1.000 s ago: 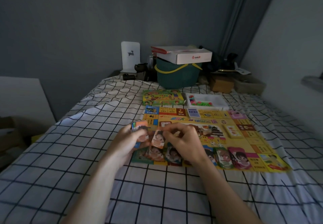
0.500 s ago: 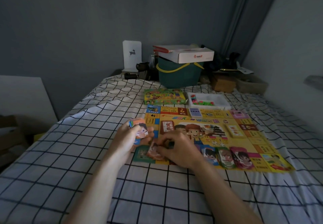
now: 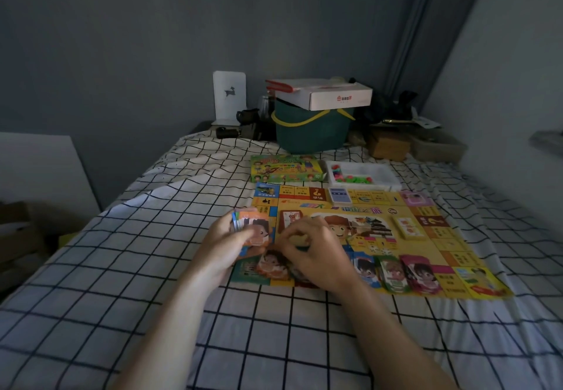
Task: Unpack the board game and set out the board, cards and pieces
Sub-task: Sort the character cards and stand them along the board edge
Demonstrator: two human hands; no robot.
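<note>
Yellow board lies unfolded mid-frame, several cards placed; left hand grips remaining cards, right hand pinches one.

yellow board flat on bed, cards along near edge

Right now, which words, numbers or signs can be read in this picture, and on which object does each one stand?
"?": dark red square on the game board.
White box on the green basket: red logo and small print, blurred.
Board title, game box, card stack in the left hand: print unreadable.
</note>
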